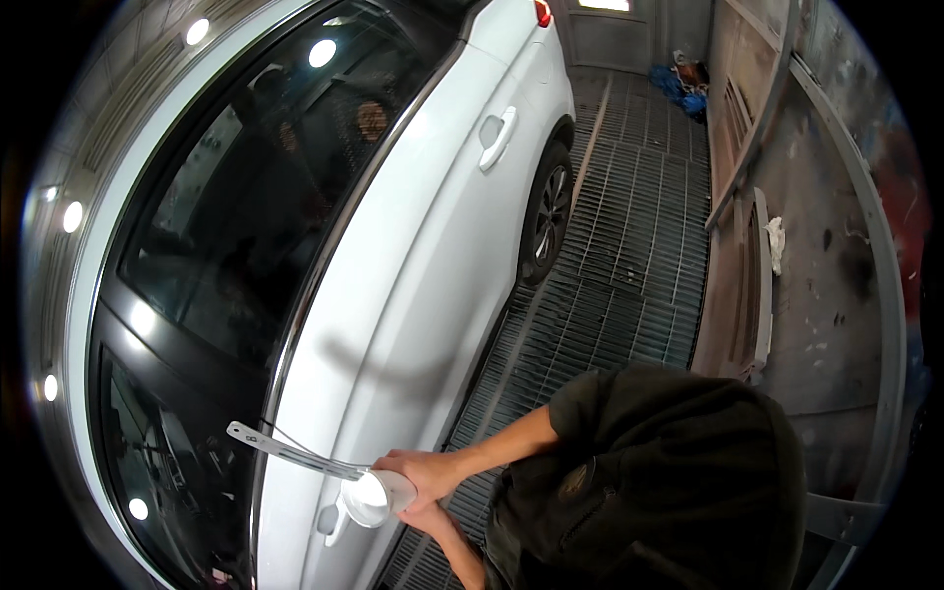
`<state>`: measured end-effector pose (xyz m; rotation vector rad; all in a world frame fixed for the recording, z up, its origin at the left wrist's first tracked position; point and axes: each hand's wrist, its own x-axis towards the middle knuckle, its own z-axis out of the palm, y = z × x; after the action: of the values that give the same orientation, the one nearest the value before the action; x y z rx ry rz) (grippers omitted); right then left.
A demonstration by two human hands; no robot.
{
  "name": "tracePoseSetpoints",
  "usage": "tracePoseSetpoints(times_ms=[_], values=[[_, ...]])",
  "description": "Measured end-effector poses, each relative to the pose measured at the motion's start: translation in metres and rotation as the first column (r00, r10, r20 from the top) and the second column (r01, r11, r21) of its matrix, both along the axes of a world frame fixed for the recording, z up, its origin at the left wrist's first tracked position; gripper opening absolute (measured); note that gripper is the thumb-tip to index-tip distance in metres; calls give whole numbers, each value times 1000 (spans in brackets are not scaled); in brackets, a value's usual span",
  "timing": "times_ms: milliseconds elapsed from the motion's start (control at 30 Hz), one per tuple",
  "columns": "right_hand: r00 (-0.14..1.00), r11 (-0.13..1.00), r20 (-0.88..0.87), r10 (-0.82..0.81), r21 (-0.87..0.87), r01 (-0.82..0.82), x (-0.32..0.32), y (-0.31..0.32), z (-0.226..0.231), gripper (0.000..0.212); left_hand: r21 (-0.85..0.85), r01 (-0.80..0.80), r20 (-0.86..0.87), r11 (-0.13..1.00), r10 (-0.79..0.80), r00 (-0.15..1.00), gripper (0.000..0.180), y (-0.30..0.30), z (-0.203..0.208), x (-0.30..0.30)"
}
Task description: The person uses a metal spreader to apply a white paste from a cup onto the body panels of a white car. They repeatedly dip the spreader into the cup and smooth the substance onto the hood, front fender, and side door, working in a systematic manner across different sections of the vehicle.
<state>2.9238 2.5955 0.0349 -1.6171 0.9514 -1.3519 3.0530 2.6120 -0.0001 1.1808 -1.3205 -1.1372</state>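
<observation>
Just off the side of a white car (pixel 393 324), I hold a white cup (pixel 393 490), tilted so that its round mouth faces the car. My right hand (pixel 431 474) wraps the cup from the upper side. From below, my left hand (pixel 425 513) closes round it too, its fingers partly hidden. A flat pale mixing stick (pixel 285 450) with small holes at its free end sticks out of the cup toward the car's windows. Beside the stick runs a thin dark line, too fine to name. White shows inside the cup.
Door handles (pixel 498 139) stand out from the car's side, with a rear wheel (pixel 551 211) farther off. Metal floor grating (pixel 639 226) runs alongside. A stained wall (pixel 826 265) with metal framing bounds the right. Blue plastic (pixel 680 88) lies at the far end.
</observation>
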Motion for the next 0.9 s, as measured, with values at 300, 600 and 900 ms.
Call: tracePoseSetpoints(times_ms=[300, 600, 900], values=[[916, 930, -188, 354, 177, -323, -90, -14, 36, 89, 20, 63, -93, 998, -61, 994, 50, -3, -34, 5], [908, 964, -356, 222, 217, -151, -69, -60, 66, 21, -1, 118, -129, 993, -117, 985, 54, -25, -74, 5], [849, 999, -528, 17, 41, 5, -16, -97, 75, 20, -32, 98, -125, 995, -101, 987, 64, -86, -67, 28]])
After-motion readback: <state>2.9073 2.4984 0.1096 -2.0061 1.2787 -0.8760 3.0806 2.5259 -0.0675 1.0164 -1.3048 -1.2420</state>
